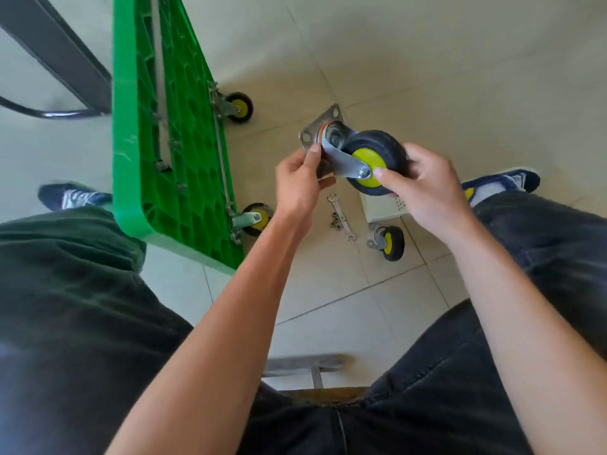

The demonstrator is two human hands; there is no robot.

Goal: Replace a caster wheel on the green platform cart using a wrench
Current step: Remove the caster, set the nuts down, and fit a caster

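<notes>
**Caster off the cart, refitting not yet begun**

The green cart (170, 133) is standing on its edge, two wheels showing along its underside. Both hands are holding a loose caster (354, 156) above the floor: the left hand (300, 185) is pinching its mounting plate, the right hand (423, 182) is curling round the tyre. Another caster (387, 241) is lying below, beside the wrench (341, 218) and loose nuts (335, 221). Judging by this, bolting and tightening are still ahead.

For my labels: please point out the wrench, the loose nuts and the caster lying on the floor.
wrench (341, 217), head view, middle of shaft
nuts (335, 222), head view, cluster middle
caster on floor (389, 243), head view, yellow hub
</notes>
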